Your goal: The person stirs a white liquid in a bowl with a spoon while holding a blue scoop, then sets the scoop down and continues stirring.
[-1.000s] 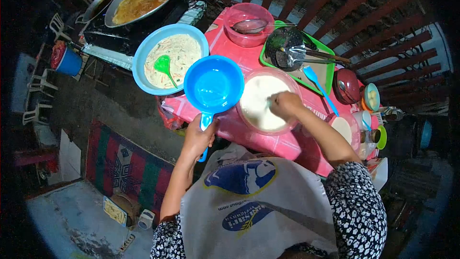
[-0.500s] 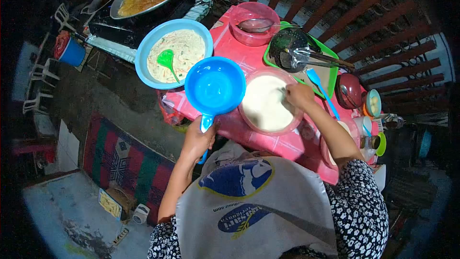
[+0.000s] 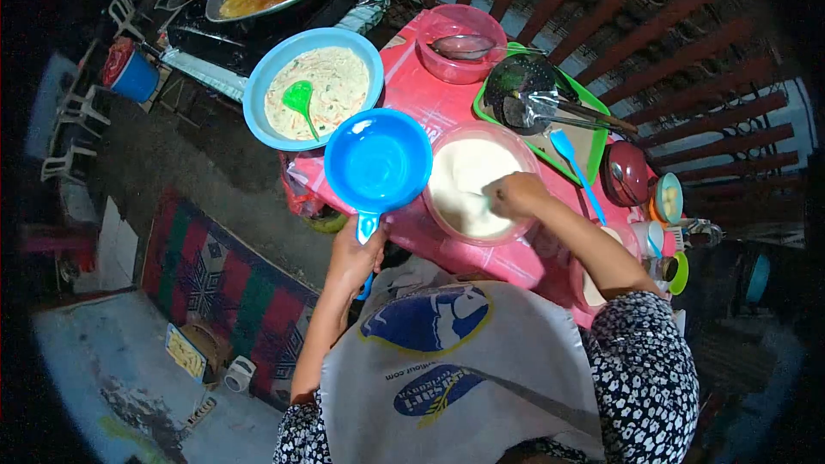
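Counter (image 3: 411, 101) under the pink cloth, two bowls and a dipper crowded at its near-left end. Wide pan (image 3: 216, 2) of oil beyond, off to the left, something golden in it.

Light-blue basin (image 3: 253, 99) at the counter's left corner: pale mix with orange and green shreds.

Pink bowl (image 3: 477, 239) right in front of the person, pale batter (image 3: 464, 159) inside. That's the one being worked.

Blue dipper (image 3: 375, 163) just left of it, bowl part up; can't tell if the rims touch.

Left hand (image 3: 357, 245): grip closed round the dipper handle. Held about where it was half a second ago.

Right hand (image 3: 520, 196): grip closed on a small utensil, over the right side of the batter. Change: half a second ago it was out by the bowl's right rim; now it's back inward. My read: mid-stroke through the batter, stirring still going, dipper just parked alongside.

Green ladle (image 3: 298, 98) resting in the basin mix, untouched.

Utensil (image 3: 487, 193): pale green bit at the fingers, rest blurred. Can't tell its shape or how deep it sits.
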`<state>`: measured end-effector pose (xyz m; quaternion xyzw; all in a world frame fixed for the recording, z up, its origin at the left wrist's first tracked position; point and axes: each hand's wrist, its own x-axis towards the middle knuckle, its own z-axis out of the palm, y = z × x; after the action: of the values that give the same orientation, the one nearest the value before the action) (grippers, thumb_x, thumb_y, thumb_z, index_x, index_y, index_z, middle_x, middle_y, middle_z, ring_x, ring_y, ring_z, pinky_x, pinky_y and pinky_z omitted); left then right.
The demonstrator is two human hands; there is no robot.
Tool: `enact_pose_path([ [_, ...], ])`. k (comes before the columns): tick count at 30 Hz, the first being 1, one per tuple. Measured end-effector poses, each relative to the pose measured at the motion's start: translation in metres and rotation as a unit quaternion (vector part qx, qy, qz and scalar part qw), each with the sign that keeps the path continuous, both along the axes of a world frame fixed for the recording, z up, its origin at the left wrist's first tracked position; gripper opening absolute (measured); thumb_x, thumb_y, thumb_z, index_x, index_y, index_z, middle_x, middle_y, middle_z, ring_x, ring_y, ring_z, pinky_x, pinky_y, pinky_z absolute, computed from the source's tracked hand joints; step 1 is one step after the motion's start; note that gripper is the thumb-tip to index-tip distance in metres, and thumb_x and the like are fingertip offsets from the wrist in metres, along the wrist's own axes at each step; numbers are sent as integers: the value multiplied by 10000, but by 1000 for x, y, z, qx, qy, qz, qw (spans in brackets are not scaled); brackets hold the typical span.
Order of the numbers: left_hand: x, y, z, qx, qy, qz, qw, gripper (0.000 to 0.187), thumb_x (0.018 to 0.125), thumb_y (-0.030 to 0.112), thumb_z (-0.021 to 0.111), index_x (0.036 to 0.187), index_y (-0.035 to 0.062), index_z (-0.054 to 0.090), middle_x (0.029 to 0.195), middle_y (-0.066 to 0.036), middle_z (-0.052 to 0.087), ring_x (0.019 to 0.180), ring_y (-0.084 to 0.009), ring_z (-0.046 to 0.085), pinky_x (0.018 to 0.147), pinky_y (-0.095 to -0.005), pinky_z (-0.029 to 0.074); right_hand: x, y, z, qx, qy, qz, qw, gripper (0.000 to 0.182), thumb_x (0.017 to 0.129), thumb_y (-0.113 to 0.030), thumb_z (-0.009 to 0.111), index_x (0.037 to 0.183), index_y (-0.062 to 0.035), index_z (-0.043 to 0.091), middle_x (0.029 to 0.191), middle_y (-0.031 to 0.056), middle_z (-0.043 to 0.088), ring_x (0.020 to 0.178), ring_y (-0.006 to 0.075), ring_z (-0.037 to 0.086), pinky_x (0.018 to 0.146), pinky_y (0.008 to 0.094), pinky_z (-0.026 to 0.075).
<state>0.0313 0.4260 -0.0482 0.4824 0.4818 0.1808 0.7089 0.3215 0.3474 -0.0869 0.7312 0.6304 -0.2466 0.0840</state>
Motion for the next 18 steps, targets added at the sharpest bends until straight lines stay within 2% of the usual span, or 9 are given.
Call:
enact_pose_path([
  [3, -2, -5, 5, 4, 4, 4, 1000, 174, 816, 189, 568, 881, 59, 473, 532, 25, 418, 398, -54, 374, 345, -211, 305, 19, 10, 12, -24, -63, -29, 997, 230, 649, -217, 521, 846, -186, 636, 786, 105, 619, 781, 277, 592, 683, 393, 468],
  [5, -3, -10, 1, -4, -5, 20, 1000, 185, 812, 194, 576, 879, 56, 474, 534, 23, 420, 398, -57, 377, 348, -214, 309, 19, 30, 4, 30, -109, -96, 989, 223, 652, -223, 514, 836, -186, 635, 775, 109, 619, 751, 282, 598, 668, 393, 471],
  [8, -4, -15, -4, -2, -13, 36, 999, 188, 810, 198, 580, 874, 52, 479, 537, 18, 427, 401, -59, 381, 351, -216, 312, -5, 15, -1, 26, -45, 18, 998, 219, 660, -229, 495, 825, -195, 636, 771, 109, 620, 734, 280, 601, 642, 396, 476],
  [10, -8, -16, -6, -1, -8, 42, 999, 183, 810, 194, 580, 870, 51, 481, 539, 16, 431, 404, -60, 385, 352, -216, 314, -3, 5, 25, -5, -15, 27, 1000, 218, 668, -231, 484, 814, -181, 638, 779, 111, 619, 736, 289, 598, 643, 402, 472],
  [12, -13, -20, -7, -2, -1, 45, 999, 179, 809, 190, 581, 865, 50, 483, 542, 13, 434, 407, -61, 390, 353, -216, 315, 19, 9, 29, -65, -93, -24, 993, 219, 681, -238, 470, 803, -171, 639, 788, 115, 617, 736, 308, 591, 653, 409, 465],
  [14, -15, -24, -7, -2, 0, 54, 999, 160, 809, 173, 576, 857, 50, 484, 542, 10, 439, 411, -64, 399, 357, -216, 319, 23, 19, 12, -21, -114, -54, 992, 225, 677, -237, 477, 814, -162, 639, 780, 127, 614, 731, 320, 589, 656, 412, 462],
  [16, -15, -26, -8, -1, 0, 57, 998, 156, 810, 167, 573, 857, 48, 484, 539, 10, 437, 410, -65, 400, 357, -217, 318, 4, 26, 3, 75, -85, -21, 993, 236, 673, -238, 482, 827, -153, 639, 769, 138, 613, 724, 320, 591, 650, 415, 462],
  [18, -15, -26, -7, -1, -1, 65, 998, 151, 810, 162, 570, 856, 46, 485, 535, 11, 436, 409, -66, 400, 357, -218, 317, -4, 8, 8, 16, -13, 39, 999, 215, 672, -218, 478, 789, -132, 636, 754, 148, 610, 717, 324, 592, 670, 421, 460],
])
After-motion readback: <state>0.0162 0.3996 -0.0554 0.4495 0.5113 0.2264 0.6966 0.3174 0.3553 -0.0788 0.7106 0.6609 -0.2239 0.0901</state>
